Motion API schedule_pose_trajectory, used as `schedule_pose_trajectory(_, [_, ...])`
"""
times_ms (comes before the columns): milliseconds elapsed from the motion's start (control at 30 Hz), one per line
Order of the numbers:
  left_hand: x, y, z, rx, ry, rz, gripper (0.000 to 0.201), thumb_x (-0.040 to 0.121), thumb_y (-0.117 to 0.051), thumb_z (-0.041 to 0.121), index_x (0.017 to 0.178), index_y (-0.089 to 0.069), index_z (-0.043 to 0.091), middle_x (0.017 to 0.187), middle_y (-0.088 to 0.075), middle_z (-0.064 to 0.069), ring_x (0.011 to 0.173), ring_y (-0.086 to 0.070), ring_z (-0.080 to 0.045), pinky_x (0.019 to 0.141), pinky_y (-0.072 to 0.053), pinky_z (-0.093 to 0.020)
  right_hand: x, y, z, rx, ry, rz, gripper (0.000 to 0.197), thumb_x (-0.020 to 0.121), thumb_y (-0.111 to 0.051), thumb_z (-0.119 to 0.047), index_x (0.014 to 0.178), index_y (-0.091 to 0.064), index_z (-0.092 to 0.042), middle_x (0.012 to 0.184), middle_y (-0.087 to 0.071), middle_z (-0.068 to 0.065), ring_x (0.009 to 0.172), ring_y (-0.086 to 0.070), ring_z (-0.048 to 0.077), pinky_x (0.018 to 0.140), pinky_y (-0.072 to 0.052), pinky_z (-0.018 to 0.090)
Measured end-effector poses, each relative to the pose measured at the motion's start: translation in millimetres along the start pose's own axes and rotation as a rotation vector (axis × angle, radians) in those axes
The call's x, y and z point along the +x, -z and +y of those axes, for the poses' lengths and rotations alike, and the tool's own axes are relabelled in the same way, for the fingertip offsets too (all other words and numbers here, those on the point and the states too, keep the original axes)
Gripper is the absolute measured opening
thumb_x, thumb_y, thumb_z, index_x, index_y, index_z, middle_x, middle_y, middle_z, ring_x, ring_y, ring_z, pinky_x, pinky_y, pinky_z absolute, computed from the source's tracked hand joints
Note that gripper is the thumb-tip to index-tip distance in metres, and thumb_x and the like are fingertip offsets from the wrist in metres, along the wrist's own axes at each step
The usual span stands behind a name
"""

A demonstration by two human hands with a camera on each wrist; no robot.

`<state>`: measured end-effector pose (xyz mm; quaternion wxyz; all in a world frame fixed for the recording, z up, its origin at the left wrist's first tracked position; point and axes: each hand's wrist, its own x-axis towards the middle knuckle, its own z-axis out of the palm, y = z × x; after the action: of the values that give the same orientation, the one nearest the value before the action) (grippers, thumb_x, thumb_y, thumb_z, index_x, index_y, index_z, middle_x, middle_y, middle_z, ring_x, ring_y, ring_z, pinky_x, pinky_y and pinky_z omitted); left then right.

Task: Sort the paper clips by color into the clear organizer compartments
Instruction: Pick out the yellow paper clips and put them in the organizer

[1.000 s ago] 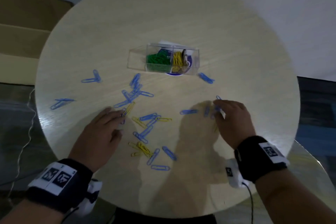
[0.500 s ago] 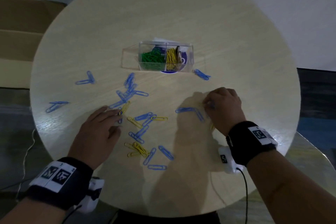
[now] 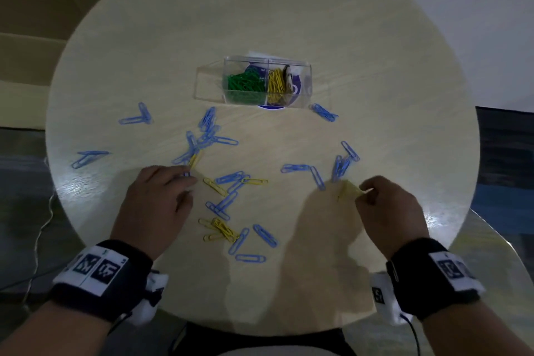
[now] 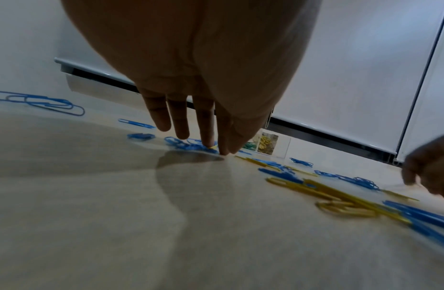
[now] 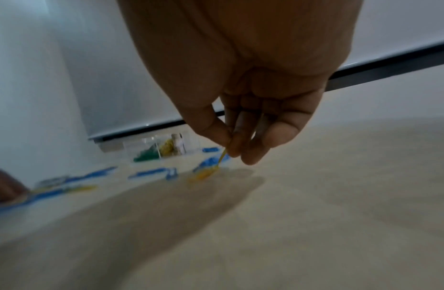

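Observation:
The clear organizer [image 3: 306, 84] stands at the table's middle, with green clips [image 3: 242, 82] in one compartment and yellow clips [image 3: 276, 84] in the one to its right. Blue and yellow clips lie scattered in front of it. My right hand [image 3: 365, 193] pinches a yellow paper clip [image 3: 348, 191] between thumb and fingers, just above the table; in the right wrist view the clip [image 5: 222, 157] hangs from that pinch. My left hand [image 3: 185, 179] rests with straight fingers [image 4: 207, 127] on the table, its tips touching a yellow clip [image 3: 194, 160] at the edge of a blue cluster [image 3: 206, 136].
The round light wooden table [image 3: 289, 23] carries more loose blue clips at the left [image 3: 135, 118], far left [image 3: 86, 157] and right of the organizer [image 3: 325, 112]. A yellow pile [image 3: 221, 230] lies near the front. Cardboard boxes [image 3: 29, 37] stand beyond the left edge.
My right hand has drawn back toward me from the blue clips and lifted a yellow clip in a pinch. The left hand has stayed almost in place.

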<state>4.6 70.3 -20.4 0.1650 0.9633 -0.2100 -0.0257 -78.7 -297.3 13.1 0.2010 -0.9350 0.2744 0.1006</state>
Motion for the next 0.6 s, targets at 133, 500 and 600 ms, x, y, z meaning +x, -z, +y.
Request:
schedule_pose_trajectory(133, [4, 6, 3, 0.004, 0.022, 0.003, 0.028, 0.083, -0.048, 0.027, 0.097, -0.072, 0.020, 0.098, -0.067, 0.000, 0.094, -0.055, -0.030, 0.085, -0.047, -0.041, 3, -18, -6, -0.001, 0.004, -0.054, 0.023, 0.081, -0.064, -0.041, 0.095, -0.059, -0.023, 0.095, -0.063, 0.008, 0.090, -0.060, 0.033, 0.074, -0.047, 0.035])
schedule_pose_trajectory(500, [-30, 4, 11, -0.057, -0.131, -0.210, 0.024, 0.088, -0.055, 0.030, 0.108, -0.069, 0.027, 0.098, -0.063, 0.008, 0.089, -0.055, -0.021, 0.080, -0.049, -0.036, -7, -34, -33, -0.120, 0.318, -0.059, 0.014, 0.073, -0.070, -0.014, 0.088, -0.068, -0.013, 0.081, -0.061, 0.013, 0.078, -0.060, 0.037, 0.067, -0.048, 0.037])
schedule_pose_trajectory(600, [-27, 9, 6, -0.102, -0.127, -0.113, 0.019, 0.087, -0.059, 0.025, 0.100, -0.072, 0.023, 0.092, -0.066, 0.006, 0.087, -0.056, -0.019, 0.082, -0.048, -0.035, -19, -42, -48, -0.142, 0.488, -0.113, 0.018, 0.070, -0.074, -0.012, 0.087, -0.070, -0.013, 0.080, -0.065, 0.011, 0.074, -0.064, 0.035, 0.065, -0.051, 0.034])
